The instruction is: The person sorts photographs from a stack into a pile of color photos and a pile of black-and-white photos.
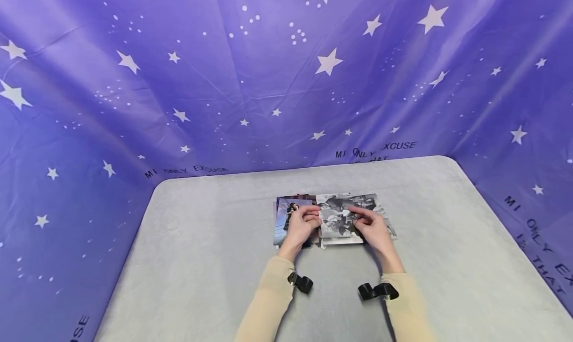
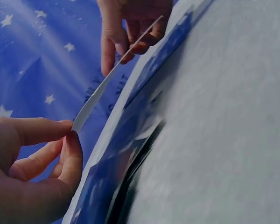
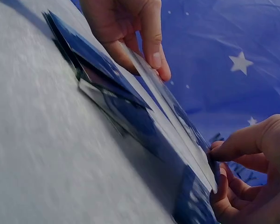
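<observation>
A black-and-white photo print (image 1: 334, 223) is held between both hands, raised a little over a pile of other prints. My left hand (image 1: 303, 225) pinches its left edge between thumb and fingers. At the opposite edge, my right hand (image 1: 372, 226) pinches it the same way. Seen edge-on in the left wrist view, the held print (image 2: 94, 97) looks thin and slightly bowed. Below it, a blue-toned photo (image 1: 283, 218) showing figures lies at the left of the pile. The right wrist view shows the loosely stacked prints (image 3: 91, 53) with uneven edges. The held print hides much of the pile.
The prints lie on a pale grey table (image 1: 201, 262) with rounded far corners. A purple-blue star-patterned cloth (image 1: 250, 73) hangs behind it and along both sides. Black straps with small devices (image 1: 301, 282) are worn over both beige sleeves (image 1: 268, 297).
</observation>
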Tool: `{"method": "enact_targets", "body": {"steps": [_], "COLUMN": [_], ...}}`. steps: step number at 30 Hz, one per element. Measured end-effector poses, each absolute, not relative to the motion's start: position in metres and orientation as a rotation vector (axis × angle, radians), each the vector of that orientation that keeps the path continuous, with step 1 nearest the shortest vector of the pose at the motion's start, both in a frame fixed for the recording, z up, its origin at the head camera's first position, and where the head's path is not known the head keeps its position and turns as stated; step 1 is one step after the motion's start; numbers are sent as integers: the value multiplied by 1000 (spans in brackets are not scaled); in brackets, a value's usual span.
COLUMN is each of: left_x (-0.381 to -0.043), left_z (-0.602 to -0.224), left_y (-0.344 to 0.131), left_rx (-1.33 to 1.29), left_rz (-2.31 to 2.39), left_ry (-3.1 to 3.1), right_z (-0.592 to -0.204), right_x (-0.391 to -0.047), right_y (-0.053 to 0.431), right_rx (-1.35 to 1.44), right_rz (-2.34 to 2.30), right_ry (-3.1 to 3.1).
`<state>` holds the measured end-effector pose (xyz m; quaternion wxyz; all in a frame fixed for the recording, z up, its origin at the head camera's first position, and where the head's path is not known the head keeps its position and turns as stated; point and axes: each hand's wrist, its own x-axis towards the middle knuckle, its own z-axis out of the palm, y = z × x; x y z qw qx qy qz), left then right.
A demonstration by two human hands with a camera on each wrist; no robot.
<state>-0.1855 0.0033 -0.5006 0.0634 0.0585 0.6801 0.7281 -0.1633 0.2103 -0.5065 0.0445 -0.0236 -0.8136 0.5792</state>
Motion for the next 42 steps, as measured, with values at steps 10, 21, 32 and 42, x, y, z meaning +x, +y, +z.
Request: {"method": "enact_targets", "body": {"steps": [10,21,32,42], "left_x": [-192,-194,-188,-184], "left_z": [-522,-527,-522,-518], "left_y": [49,80,74,43], "left_rx": [140,182,112,245], "left_rz": [2159,2070,1979,1968], "left_ry": [2109,2138,2221,2291], "right_z": [-508,-511,-506,-505], "right_x": [-160,-162,-162,-163], "right_y": [246,271,276,251], "right_rx": [-162,-271,-305,-131], "right_rz": [1493,1269,1249,1300], "right_ry": [-2564,-2666,-2698,-2660]}}
